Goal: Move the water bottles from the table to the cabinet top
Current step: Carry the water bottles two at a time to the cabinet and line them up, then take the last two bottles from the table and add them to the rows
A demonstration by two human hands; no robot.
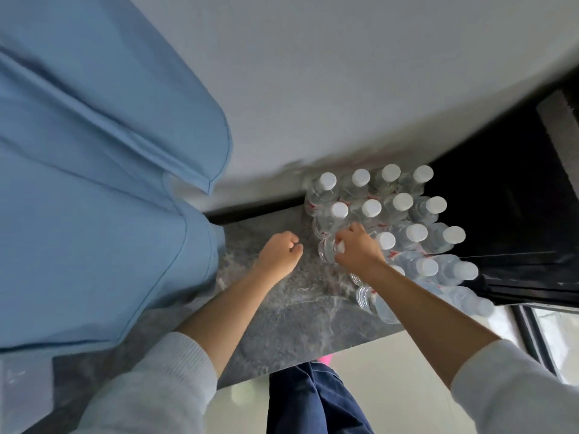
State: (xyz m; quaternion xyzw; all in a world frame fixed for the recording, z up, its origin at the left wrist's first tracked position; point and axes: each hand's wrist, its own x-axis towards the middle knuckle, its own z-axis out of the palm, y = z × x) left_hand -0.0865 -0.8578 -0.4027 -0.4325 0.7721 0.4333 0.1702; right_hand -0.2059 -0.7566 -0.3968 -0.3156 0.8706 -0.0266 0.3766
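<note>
Several clear water bottles with white caps (402, 203) stand in rows on a grey marbled cabinet top (282, 321), against the white wall at the right. My right hand (357, 247) grips the top of one bottle (327, 250) at the left front of the group; the bottle stands upright on the surface. My left hand (280, 253) hovers just left of it with its fingers curled into a loose fist, holding nothing. More bottles lie partly hidden under my right forearm.
A blue curtain (94, 183) hangs over the left side of the surface. A dark opening (501, 214) lies to the right of the bottles. The cabinet's front edge (313, 363) runs near my legs, and a window frame (539, 333) is at the lower right.
</note>
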